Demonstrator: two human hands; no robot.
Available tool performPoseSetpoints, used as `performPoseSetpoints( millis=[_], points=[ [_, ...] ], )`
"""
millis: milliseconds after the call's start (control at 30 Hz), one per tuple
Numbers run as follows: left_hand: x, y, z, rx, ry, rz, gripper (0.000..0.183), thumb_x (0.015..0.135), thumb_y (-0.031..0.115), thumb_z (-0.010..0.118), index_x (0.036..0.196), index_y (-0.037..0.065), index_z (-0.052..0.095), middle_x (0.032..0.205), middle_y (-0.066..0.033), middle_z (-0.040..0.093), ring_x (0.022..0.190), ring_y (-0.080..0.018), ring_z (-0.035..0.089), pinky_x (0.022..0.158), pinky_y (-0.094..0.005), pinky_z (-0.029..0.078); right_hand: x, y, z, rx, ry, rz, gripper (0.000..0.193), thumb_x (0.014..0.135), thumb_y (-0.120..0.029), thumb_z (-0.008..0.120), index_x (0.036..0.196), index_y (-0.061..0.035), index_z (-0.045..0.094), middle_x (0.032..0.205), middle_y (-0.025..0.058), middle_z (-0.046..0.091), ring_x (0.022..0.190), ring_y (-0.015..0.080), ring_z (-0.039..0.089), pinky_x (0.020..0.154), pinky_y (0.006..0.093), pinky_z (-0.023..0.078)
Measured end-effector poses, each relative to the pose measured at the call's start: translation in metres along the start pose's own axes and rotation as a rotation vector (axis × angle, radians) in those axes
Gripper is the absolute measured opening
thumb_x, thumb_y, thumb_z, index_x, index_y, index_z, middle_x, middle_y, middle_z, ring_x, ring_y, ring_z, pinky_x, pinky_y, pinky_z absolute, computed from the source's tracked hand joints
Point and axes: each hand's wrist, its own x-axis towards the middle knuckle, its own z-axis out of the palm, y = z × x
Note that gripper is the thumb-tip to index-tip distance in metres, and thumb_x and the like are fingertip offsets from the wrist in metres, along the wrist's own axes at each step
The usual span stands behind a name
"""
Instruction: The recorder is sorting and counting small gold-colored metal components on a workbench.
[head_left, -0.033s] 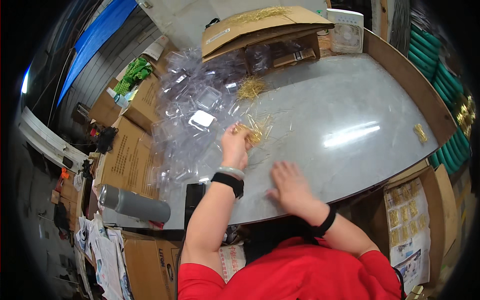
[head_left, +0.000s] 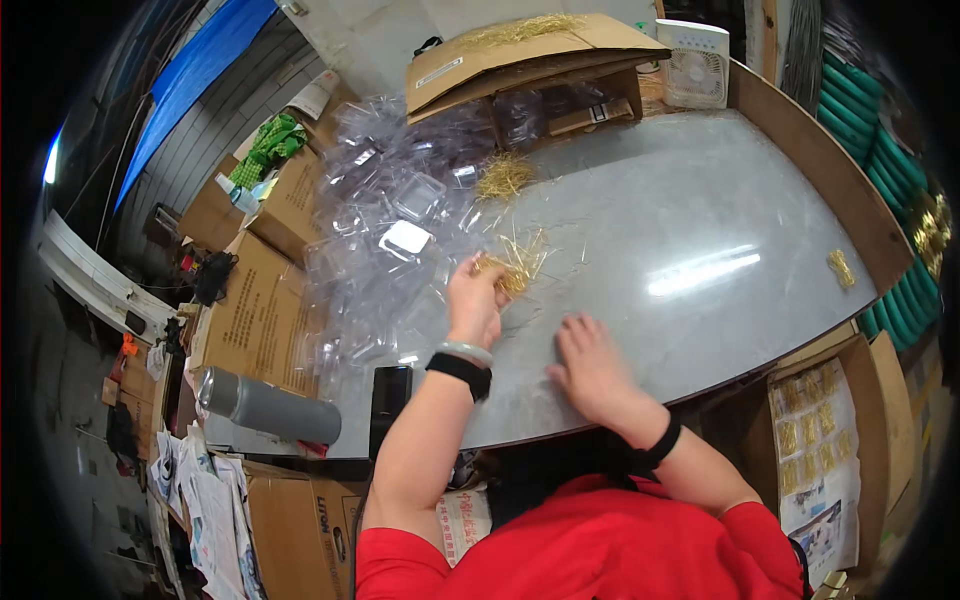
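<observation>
Gold wires [head_left: 514,281] are pinched in the fingers of the left hand [head_left: 474,302]. The right hand [head_left: 598,375] is blurry and open, with its thumb apart. See-through boxes [head_left: 416,198] crowd left of the left fingers. Right of both hands' fingers, the bench [head_left: 690,190] has lots of room, up to a cardboard wall [head_left: 828,165]. The bench's front edge is near the right wrist.

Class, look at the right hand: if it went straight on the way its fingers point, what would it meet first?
Most likely the thin golden strands spread on the grey tabletop beside the left hand, though the right hand is blurred and its height is unclear.
</observation>
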Motion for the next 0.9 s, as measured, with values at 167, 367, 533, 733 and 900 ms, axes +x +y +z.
performPoseSetpoints(
  millis=[167,367,533,733,900],
  points=[
    [-0.055,-0.013,0.004,-0.188,-0.025,-0.093,0.051,0.093,-0.004,0.061,0.141,0.0,0.044,0.111,-0.0139,0.066,0.088,-0.0227,0.07,0.067,-0.0339,0.06,-0.007,0.01,-0.027,0.436,0.2,0.076,0.054,0.097,-0.026,0.063,0.139,0.0053,0.049,0.135,0.0257,0.057,0.129,0.0402,0.052,0.108,0.0461,0.043],
    [-0.116,-0.032,0.01,-0.207,-0.064,-0.037,0.043,0.098,-0.001,0.057,0.14,0.002,0.044,0.12,-0.0132,0.063,0.103,-0.0243,0.068,0.082,-0.0398,0.061,-0.016,0.006,-0.013,0.705,0.111,0.184,0.052,0.1,-0.026,0.057,0.14,0.0064,0.047,0.135,0.0265,0.057,0.127,0.0418,0.053,0.107,0.0446,0.043],
    [-0.139,-0.029,0.0,-0.176,0.001,-0.076,0.046,0.098,0.0,0.058,0.142,0.002,0.043,0.122,-0.0124,0.062,0.108,-0.0236,0.066,0.083,-0.038,0.059,-0.025,0.004,-0.01,0.906,0.019,0.149,0.06,0.097,-0.022,0.058,0.146,0.0069,0.04,0.143,0.0279,0.05,0.134,0.0412,0.048,0.113,0.0441,0.037],
    [-0.14,-0.024,-0.008,0.164,0.027,0.205,0.045,0.096,0.0,0.06,0.14,0.0,0.05,0.126,-0.0166,0.063,0.108,-0.0237,0.068,0.082,-0.0352,0.059,-0.02,-0.004,-0.014,0.616,0.14,0.088,0.07,0.089,-0.021,0.067,0.147,0.007,0.038,0.146,0.0286,0.046,0.136,0.0451,0.043,0.115,0.0467,0.035],
    [-0.086,0.018,-0.024,1.259,-0.174,0.99,0.048,0.091,0.001,0.057,0.139,0.004,0.054,0.13,-0.0214,0.064,0.112,-0.0378,0.065,0.089,-0.045,0.056,-0.027,0.006,-0.019,0.254,0.115,-0.054,0.06,0.085,-0.017,0.071,0.138,0.0037,0.05,0.146,0.0259,0.046,0.137,0.0456,0.041,0.115,0.0513,0.035]
  ],
)
